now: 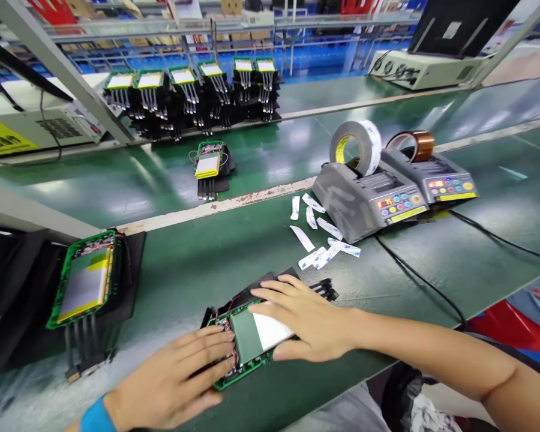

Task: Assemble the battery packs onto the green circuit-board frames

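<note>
Hands (pixel 171 378) (pixel 306 321) flat on board (pixel 245 345) near table edge (pixel 387 360).

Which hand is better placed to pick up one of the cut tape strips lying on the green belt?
The right hand, probably. It lies flat on the board, on the side toward the tape strips. The left hand presses the board's near left edge, farther from them.

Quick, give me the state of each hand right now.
Left hand: open, fingers flat on the green circuit board assembly, gripping nothing.
Right hand: open, palm down, pressing the white strip on it.
</note>
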`<state>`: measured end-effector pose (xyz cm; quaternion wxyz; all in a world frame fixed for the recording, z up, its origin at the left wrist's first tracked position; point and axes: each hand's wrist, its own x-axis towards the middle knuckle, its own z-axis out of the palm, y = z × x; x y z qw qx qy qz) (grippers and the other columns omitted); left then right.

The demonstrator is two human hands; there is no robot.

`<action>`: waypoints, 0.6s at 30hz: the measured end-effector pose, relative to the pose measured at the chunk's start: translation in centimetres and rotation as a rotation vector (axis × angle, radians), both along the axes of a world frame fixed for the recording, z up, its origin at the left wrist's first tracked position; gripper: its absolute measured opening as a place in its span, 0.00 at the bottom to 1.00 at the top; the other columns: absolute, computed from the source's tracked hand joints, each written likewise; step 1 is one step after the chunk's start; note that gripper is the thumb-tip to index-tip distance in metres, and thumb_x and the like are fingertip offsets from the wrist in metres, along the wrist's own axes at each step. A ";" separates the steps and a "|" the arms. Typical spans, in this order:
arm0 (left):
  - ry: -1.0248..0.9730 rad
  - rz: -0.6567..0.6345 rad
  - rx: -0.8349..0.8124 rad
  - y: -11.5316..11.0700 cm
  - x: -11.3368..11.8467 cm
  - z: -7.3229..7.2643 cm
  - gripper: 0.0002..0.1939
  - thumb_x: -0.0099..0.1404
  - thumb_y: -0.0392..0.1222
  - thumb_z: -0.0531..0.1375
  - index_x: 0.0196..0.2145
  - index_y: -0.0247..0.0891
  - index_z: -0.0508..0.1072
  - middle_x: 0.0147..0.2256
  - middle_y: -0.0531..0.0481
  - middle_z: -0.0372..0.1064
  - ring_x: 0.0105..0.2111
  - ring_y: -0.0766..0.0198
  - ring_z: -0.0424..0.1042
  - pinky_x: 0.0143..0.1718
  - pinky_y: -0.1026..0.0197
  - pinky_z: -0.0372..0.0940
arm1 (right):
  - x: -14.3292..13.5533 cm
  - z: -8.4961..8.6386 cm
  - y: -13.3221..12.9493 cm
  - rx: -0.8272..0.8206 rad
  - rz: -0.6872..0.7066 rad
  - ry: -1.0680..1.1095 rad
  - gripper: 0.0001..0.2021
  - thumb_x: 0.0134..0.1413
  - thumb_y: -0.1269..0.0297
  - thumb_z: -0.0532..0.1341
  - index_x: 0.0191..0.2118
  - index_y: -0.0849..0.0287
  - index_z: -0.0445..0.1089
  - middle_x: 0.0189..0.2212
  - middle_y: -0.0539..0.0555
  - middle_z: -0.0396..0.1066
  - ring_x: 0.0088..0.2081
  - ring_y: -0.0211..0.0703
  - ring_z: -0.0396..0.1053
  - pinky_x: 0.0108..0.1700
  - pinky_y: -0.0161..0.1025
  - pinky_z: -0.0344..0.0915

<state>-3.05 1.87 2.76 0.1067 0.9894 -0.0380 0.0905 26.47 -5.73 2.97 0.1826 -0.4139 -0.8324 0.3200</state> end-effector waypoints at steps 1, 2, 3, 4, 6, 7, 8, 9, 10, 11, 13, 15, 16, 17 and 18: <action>-0.003 0.038 0.033 -0.4 0.0 0.2 0.20 0.63 0.41 0.59 0.53 0.35 0.68 0.50 0.44 0.71 0.55 0.56 0.66 0.59 0.52 0.61 | 0.6 0.4 0.5 -0.045 -0.052 0.087 0.27 0.64 0.51 0.49 0.64 0.56 0.48 0.64 0.58 0.53 0.64 0.47 0.50 0.65 0.52 0.46; -0.015 0.086 0.068 -0.8 0.1 0.3 0.21 0.63 0.41 0.59 0.53 0.36 0.68 0.51 0.44 0.70 0.55 0.55 0.65 0.59 0.51 0.61 | 1.1 0.9 1.1 -0.080 -0.145 0.173 0.24 0.66 0.55 0.47 0.64 0.56 0.49 0.61 0.57 0.59 0.61 0.43 0.56 0.63 0.49 0.52; -0.031 0.140 0.105 -1.3 0.2 0.4 0.21 0.64 0.41 0.58 0.55 0.37 0.66 0.53 0.45 0.68 0.56 0.55 0.64 0.59 0.50 0.60 | 1.5 1.2 1.6 -0.095 -0.266 0.242 0.22 0.67 0.58 0.44 0.63 0.56 0.50 0.57 0.56 0.64 0.57 0.41 0.61 0.59 0.46 0.57; -0.041 0.195 0.145 -1.9 0.3 0.3 0.23 0.64 0.42 0.58 0.56 0.37 0.65 0.55 0.45 0.66 0.57 0.54 0.62 0.59 0.50 0.60 | 1.7 1.5 2.1 -0.087 -0.387 0.281 0.20 0.68 0.60 0.43 0.62 0.56 0.53 0.53 0.55 0.68 0.54 0.40 0.64 0.56 0.44 0.60; -0.023 0.280 0.232 -3.0 0.9 0.0 0.27 0.64 0.47 0.57 0.59 0.37 0.61 0.60 0.46 0.60 0.60 0.54 0.58 0.59 0.50 0.59 | 1.2 1.7 2.7 -0.022 -0.502 0.244 0.18 0.67 0.61 0.44 0.58 0.57 0.58 0.49 0.54 0.71 0.50 0.41 0.67 0.53 0.44 0.62; -0.002 0.305 0.277 -3.5 1.3 -0.3 0.29 0.65 0.49 0.56 0.61 0.36 0.59 0.61 0.46 0.57 0.61 0.54 0.56 0.60 0.50 0.57 | 0.7 1.5 2.8 0.018 -0.480 0.174 0.18 0.67 0.60 0.45 0.57 0.58 0.60 0.49 0.55 0.71 0.50 0.43 0.67 0.53 0.45 0.62; 0.016 0.320 0.323 -4.0 1.7 -0.7 0.30 0.65 0.50 0.56 0.61 0.36 0.57 0.63 0.48 0.54 0.62 0.54 0.54 0.61 0.51 0.54 | 0.0 1.2 2.7 0.063 -0.429 0.087 0.18 0.67 0.60 0.46 0.56 0.58 0.61 0.49 0.56 0.70 0.50 0.45 0.66 0.53 0.46 0.61; 0.028 0.327 0.362 -4.3 2.0 -1.1 0.30 0.65 0.49 0.56 0.62 0.37 0.57 0.63 0.49 0.53 0.62 0.56 0.53 0.63 0.52 0.50 | -0.7 0.8 2.6 0.110 -0.373 -0.006 0.18 0.66 0.59 0.48 0.56 0.57 0.62 0.50 0.56 0.69 0.51 0.47 0.64 0.54 0.48 0.60; 0.035 0.325 0.389 -4.6 2.3 -1.5 0.29 0.66 0.47 0.55 0.62 0.37 0.56 0.64 0.50 0.51 0.63 0.57 0.52 0.64 0.52 0.46 | -1.3 0.4 2.4 0.156 -0.326 -0.097 0.18 0.66 0.58 0.48 0.57 0.57 0.62 0.51 0.57 0.68 0.51 0.49 0.63 0.55 0.50 0.58; 0.039 0.326 0.405 -4.8 2.5 -1.9 0.28 0.66 0.44 0.55 0.62 0.38 0.56 0.64 0.51 0.51 0.63 0.58 0.51 0.65 0.52 0.42 | -1.8 -0.1 2.3 0.195 -0.296 -0.174 0.19 0.65 0.57 0.49 0.58 0.56 0.61 0.51 0.58 0.68 0.51 0.50 0.62 0.55 0.51 0.57; 0.044 0.337 0.410 -5.0 2.6 -2.5 0.28 0.66 0.40 0.54 0.62 0.37 0.55 0.64 0.51 0.50 0.64 0.59 0.50 0.66 0.52 0.39 | -2.0 -0.9 2.1 0.238 -0.278 -0.262 0.19 0.65 0.57 0.49 0.59 0.54 0.60 0.50 0.58 0.67 0.51 0.51 0.60 0.54 0.54 0.55; 0.042 0.358 0.405 -5.2 2.5 -2.8 0.28 0.66 0.38 0.54 0.63 0.36 0.54 0.65 0.50 0.49 0.64 0.59 0.49 0.65 0.53 0.40 | -1.5 -1.3 2.5 0.197 -0.234 -0.241 0.20 0.65 0.58 0.49 0.61 0.53 0.57 0.52 0.58 0.67 0.51 0.50 0.60 0.53 0.52 0.57; 0.038 0.367 0.404 -5.3 2.5 -2.8 0.29 0.65 0.38 0.53 0.63 0.36 0.54 0.65 0.50 0.49 0.64 0.59 0.48 0.65 0.53 0.40 | -1.0 -1.3 2.9 0.144 -0.199 -0.184 0.20 0.65 0.58 0.50 0.61 0.53 0.56 0.53 0.57 0.66 0.50 0.49 0.61 0.53 0.50 0.58; 0.034 0.373 0.404 -5.4 2.4 -2.8 0.29 0.65 0.37 0.53 0.63 0.36 0.54 0.65 0.51 0.49 0.64 0.59 0.48 0.65 0.53 0.41 | -0.4 -1.3 3.3 0.082 -0.172 -0.110 0.20 0.66 0.60 0.49 0.61 0.54 0.56 0.53 0.56 0.67 0.50 0.47 0.63 0.53 0.48 0.59; 0.031 0.374 0.401 -5.6 2.3 -2.7 0.29 0.66 0.38 0.53 0.63 0.36 0.54 0.65 0.51 0.49 0.64 0.59 0.48 0.65 0.53 0.42 | 0.1 -1.2 3.9 0.024 -0.158 -0.035 0.19 0.66 0.61 0.48 0.60 0.56 0.58 0.52 0.56 0.68 0.50 0.44 0.64 0.52 0.45 0.61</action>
